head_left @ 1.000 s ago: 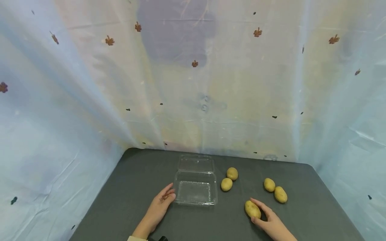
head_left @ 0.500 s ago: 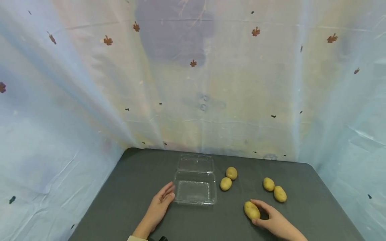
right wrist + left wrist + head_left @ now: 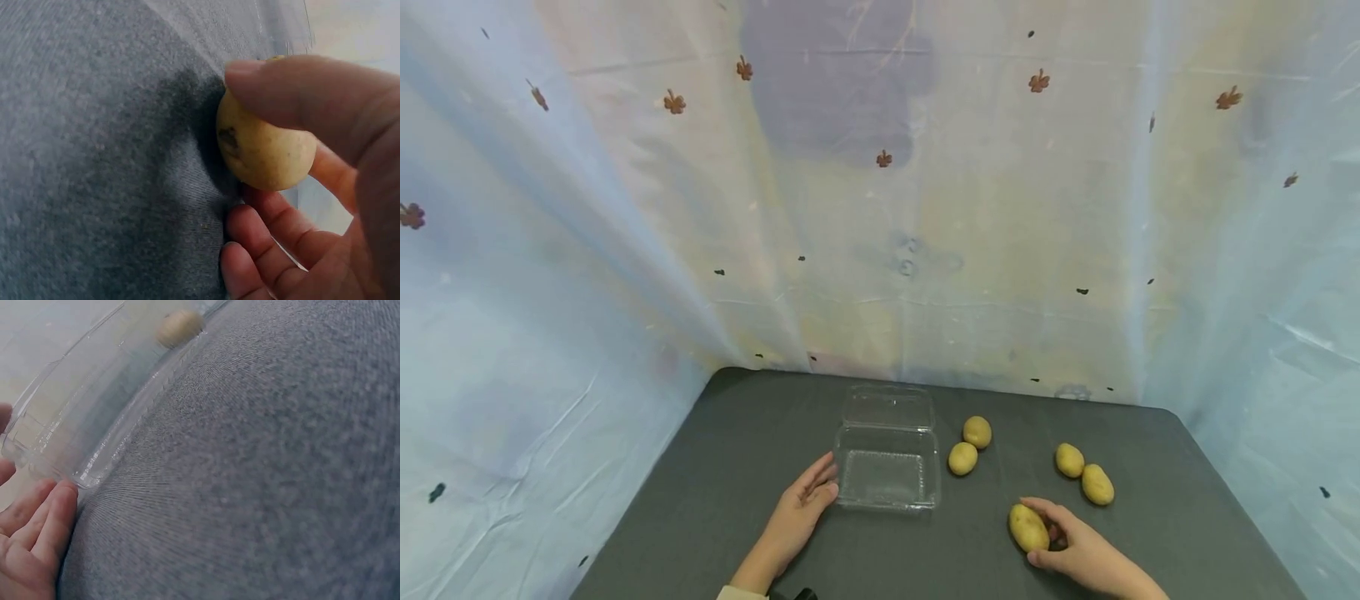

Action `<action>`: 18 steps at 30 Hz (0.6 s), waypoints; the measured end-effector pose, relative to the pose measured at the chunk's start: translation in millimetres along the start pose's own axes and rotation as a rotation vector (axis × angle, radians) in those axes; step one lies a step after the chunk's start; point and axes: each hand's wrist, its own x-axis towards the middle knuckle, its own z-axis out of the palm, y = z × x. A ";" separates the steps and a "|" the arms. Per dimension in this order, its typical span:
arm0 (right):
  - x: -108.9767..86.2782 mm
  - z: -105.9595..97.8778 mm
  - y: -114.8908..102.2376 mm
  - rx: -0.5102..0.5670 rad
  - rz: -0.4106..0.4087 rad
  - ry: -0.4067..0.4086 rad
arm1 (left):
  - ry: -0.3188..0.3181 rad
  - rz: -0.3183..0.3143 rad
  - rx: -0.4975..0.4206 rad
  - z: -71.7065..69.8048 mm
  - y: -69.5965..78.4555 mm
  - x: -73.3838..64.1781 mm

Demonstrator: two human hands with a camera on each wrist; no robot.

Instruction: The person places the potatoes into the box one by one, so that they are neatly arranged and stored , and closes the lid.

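My right hand [image 3: 1086,554] is round a yellow potato [image 3: 1028,527] on the near right of the table. Seen from the right wrist, the thumb lies over the potato [image 3: 269,147] and fingers curl at its far side; a dark blemish marks its skin. A clear plastic clamshell box [image 3: 886,506] lies with its lid [image 3: 887,407] folded back, nothing inside. Against the box's left side rests my left hand [image 3: 793,517], fingers fairly straight. In the left wrist view, its fingertips touch or nearly touch the box's lower corner [image 3: 87,478].
Just right of the box sit two potatoes, one behind [image 3: 977,432] and one in front [image 3: 962,459]. Farther right lie two more, a smaller [image 3: 1070,460] and a longer one [image 3: 1098,485]. Patterned plastic sheeting [image 3: 880,250] encloses the dark grey table [image 3: 760,433].
The right hand has shifted slightly and turned about the potato, which stays in nearly the same spot. Left hand and box hardly differ.
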 end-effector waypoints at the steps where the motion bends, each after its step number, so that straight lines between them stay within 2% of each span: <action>1: 0.2 0.0 0.1 -0.004 0.007 0.005 | 0.001 -0.001 0.004 -0.1 -0.3 0.0; 9: 5.7 4.3 1.8 -0.066 0.050 0.081 | 0.002 -0.011 0.023 0.3 -3.2 0.4; 18: 12.2 10.1 0.5 -0.099 0.032 0.161 | 0.004 0.013 0.017 1.6 -2.5 -1.0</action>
